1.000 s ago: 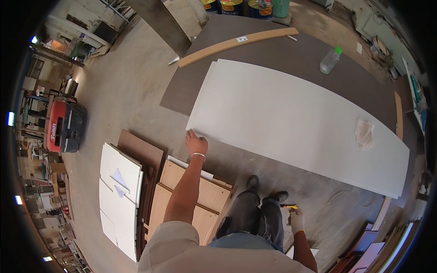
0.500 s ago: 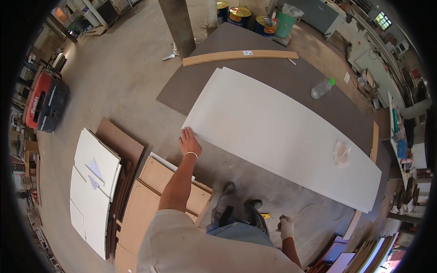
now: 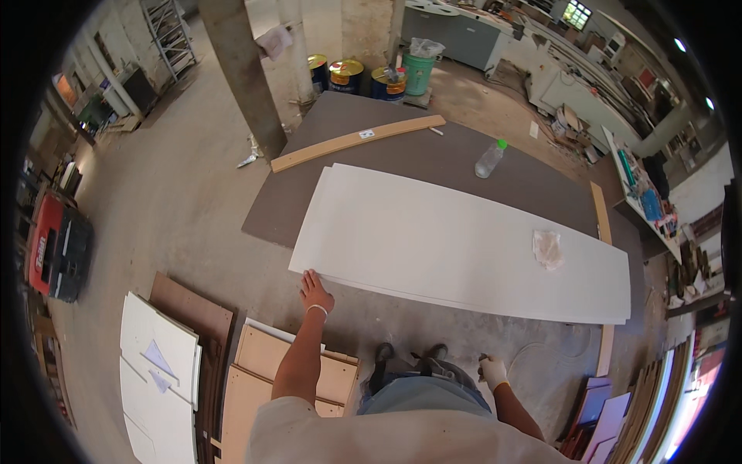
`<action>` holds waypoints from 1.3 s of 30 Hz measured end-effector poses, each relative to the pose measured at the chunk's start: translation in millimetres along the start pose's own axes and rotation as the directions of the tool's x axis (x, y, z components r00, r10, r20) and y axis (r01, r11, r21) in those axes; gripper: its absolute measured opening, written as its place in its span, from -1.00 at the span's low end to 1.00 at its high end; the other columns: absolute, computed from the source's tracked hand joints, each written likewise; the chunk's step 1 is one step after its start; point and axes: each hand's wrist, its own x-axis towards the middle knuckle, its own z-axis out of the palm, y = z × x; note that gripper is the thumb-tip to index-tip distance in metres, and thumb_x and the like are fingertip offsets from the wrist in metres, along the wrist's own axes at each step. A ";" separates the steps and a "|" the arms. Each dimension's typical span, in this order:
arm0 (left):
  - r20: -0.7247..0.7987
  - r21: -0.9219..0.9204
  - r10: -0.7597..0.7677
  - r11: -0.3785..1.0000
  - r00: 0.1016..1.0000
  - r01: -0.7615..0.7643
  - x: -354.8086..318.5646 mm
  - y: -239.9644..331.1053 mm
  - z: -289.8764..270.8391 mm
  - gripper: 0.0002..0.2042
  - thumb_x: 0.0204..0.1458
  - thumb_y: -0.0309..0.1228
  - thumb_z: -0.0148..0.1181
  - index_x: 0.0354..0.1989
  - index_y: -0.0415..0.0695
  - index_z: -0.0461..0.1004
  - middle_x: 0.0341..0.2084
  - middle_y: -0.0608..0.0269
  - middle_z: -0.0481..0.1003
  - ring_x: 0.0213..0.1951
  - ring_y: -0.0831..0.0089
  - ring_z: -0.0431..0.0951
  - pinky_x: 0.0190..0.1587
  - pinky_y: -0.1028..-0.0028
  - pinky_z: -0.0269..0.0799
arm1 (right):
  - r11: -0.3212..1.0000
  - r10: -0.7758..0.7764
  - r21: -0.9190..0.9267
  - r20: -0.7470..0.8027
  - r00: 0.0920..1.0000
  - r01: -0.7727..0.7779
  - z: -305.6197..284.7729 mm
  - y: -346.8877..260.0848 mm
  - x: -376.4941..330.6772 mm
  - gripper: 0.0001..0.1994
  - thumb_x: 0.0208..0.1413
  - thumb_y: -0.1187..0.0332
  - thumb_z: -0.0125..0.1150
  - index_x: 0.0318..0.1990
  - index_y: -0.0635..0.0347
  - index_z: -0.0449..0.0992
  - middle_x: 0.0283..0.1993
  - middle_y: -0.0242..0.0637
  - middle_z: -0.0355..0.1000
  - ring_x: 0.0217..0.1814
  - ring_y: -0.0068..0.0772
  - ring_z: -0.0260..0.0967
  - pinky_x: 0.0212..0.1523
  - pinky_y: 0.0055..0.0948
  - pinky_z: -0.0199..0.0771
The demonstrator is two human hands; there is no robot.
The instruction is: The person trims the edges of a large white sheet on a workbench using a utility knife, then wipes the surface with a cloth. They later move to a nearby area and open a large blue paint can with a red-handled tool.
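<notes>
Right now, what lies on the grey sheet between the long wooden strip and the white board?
Nothing: in the head view the grey sheet is bare between the wooden strip and the white board.

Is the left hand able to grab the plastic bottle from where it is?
Probably not. The left hand rests at the near corner of the white board, while the bottle stands beyond the board's far edge. Nothing blocks the way; it just looks too far.

Matt white board on rough concrete

The white panel looks smooth and matt; the brown sheet beneath is dull fibreboard; the plank is bare wood; the bottle is clear plastic.
</notes>
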 end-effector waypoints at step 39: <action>0.446 0.301 0.158 0.901 0.881 -0.314 -211.2 82.3 107.6 -0.84 0.08 -0.26 0.21 -0.31 -0.06 0.61 -0.35 0.13 0.65 -0.22 0.14 0.68 -0.19 0.19 0.59 | 0.948 -0.317 0.136 0.447 0.837 0.286 91.8 -466.6 312.7 -0.84 0.21 0.32 0.07 -0.18 0.15 0.52 -0.39 -0.15 0.53 -0.56 -0.22 0.45 -0.53 -0.24 0.42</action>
